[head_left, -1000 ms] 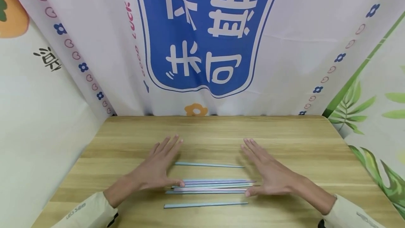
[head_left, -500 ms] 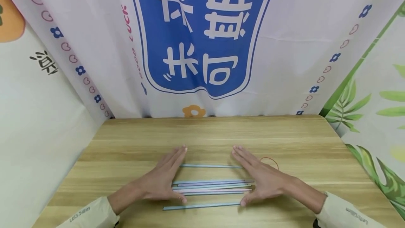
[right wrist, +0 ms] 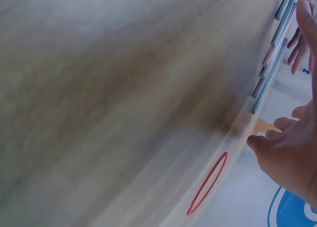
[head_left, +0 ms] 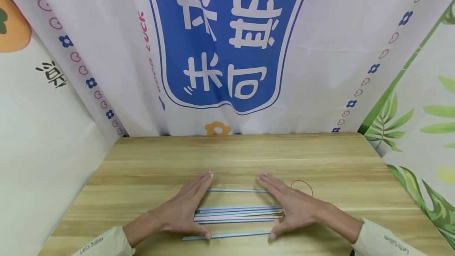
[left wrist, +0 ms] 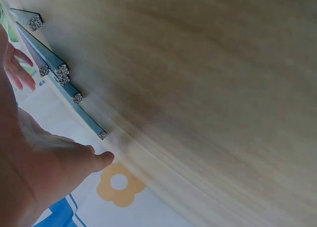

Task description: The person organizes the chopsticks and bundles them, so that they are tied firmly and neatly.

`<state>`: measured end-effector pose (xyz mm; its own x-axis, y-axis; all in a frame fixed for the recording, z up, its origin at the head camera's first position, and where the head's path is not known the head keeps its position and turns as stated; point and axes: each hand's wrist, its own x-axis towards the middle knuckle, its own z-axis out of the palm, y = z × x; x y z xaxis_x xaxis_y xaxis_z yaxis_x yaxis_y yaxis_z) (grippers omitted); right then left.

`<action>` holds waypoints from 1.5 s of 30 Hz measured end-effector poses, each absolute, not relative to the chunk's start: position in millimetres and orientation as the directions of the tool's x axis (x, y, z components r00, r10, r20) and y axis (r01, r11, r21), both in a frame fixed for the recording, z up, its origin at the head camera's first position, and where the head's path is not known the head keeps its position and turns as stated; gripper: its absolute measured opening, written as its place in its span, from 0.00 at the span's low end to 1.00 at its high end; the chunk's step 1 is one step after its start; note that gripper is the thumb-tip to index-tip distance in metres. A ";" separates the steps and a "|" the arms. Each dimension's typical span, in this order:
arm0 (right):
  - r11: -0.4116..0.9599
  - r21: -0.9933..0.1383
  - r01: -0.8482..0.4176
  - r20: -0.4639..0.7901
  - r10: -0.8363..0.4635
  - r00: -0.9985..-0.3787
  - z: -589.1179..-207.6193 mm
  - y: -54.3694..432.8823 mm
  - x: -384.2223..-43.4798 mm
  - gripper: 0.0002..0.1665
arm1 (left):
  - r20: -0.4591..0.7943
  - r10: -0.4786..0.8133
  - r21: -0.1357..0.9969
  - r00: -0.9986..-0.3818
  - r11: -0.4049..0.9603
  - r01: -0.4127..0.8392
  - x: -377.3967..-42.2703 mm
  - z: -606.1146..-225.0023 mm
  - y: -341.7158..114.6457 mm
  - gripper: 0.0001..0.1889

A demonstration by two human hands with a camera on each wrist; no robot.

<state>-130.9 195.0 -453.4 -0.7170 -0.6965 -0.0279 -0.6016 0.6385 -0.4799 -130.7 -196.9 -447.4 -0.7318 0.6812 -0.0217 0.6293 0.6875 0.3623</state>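
Note:
Several slim chopsticks [head_left: 238, 214] in pale blue, lilac, green and pink lie loosely grouped across the table. One blue chopstick [head_left: 236, 190] is apart on the far side, and another blue chopstick [head_left: 245, 234] is nearer the front. My left hand [head_left: 181, 210] spans their left ends, thumb spread from straight fingers. Facing it, my right hand [head_left: 296, 206] is spread likewise at the right ends. Nothing is gripped; whether the palms touch the chopsticks is unclear. Patterned square ends of chopsticks [left wrist: 62, 71] show in the left wrist view.
A thin red rubber band [head_left: 301, 180] lies behind my right hand; the right wrist view shows this red loop [right wrist: 204, 186] too. The wooden table [head_left: 234, 153] ends against a printed curtain [head_left: 320, 82] at the back, with cloth on both sides.
Both hands have come closer together, spreading to take in the far and near chopsticks. The red band has come into sight behind the right hand. The chopsticks look little moved.

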 end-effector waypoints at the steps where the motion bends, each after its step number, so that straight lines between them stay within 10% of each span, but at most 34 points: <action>1: 0.641 -0.478 -0.601 -0.031 -0.696 -0.717 -453.7 195.0 -130.8 0.87 | -0.021 0.681 0.363 -0.732 0.688 0.629 -130.7 -447.5 -196.6 0.80; 22: 0.646 -0.450 -0.617 -0.073 -0.715 -0.695 -450.3 190.3 -132.5 0.79 | -0.135 0.689 0.372 -0.712 0.701 0.609 -128.3 -448.7 -198.0 0.76; 45: 0.661 -0.490 -0.569 -0.001 -0.653 -0.758 -446.7 188.5 -144.3 0.40 | 0.061 0.742 0.358 -0.668 0.609 0.708 -151.0 -443.5 -186.7 0.50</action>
<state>-144.3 188.5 -446.7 -0.7576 -0.6527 -0.0014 -0.5685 0.6611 -0.4896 -151.0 -186.7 -443.5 -0.6681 0.7415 0.0614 0.7083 0.6085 0.3578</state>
